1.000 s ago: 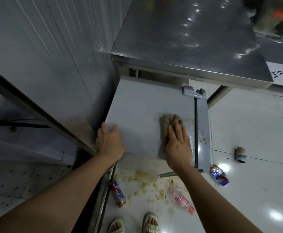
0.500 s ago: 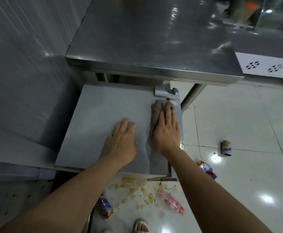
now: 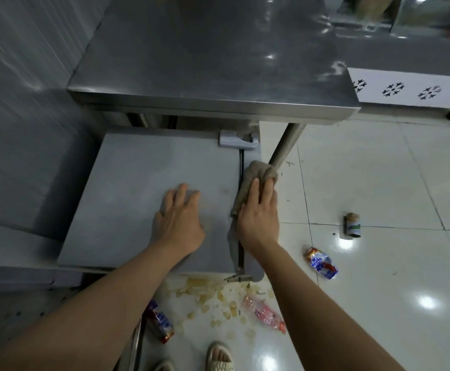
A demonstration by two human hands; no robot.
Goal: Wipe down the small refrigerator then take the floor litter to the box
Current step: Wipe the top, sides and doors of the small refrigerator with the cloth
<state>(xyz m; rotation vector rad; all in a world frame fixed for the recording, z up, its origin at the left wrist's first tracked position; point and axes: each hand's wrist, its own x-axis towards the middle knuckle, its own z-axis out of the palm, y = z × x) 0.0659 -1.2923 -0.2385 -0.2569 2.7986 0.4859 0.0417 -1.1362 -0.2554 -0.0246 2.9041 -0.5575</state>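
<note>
You are standing on a glossy white tile floor (image 3: 379,188) in a kitchen, looking down on the small refrigerator (image 3: 151,199) tucked under the near edge of a steel table (image 3: 218,62). Your left hand (image 3: 178,223) is lying open and flat on the grey top, bracing it, while your right hand (image 3: 258,215) is pressing a brown cloth (image 3: 256,178) against the right edge, palm down and fingers spread over the fabric rather than clenching it. Keep that palm flat so the cloth is covering the dark seam (image 3: 241,199) and the strip to its right, and be working in long strokes from the far hinge (image 3: 237,140) toward the near corner, folding to a clean face if it is smearing. The litter is waiting on the floor: a small can (image 3: 352,226) to the right, a crumpled wrapper (image 3: 321,263) nearer, a pink bottle (image 3: 264,314) and another wrapper (image 3: 161,322) by your feet, amid yellowish scraps (image 3: 213,293). No box is showing in this view.
</note>
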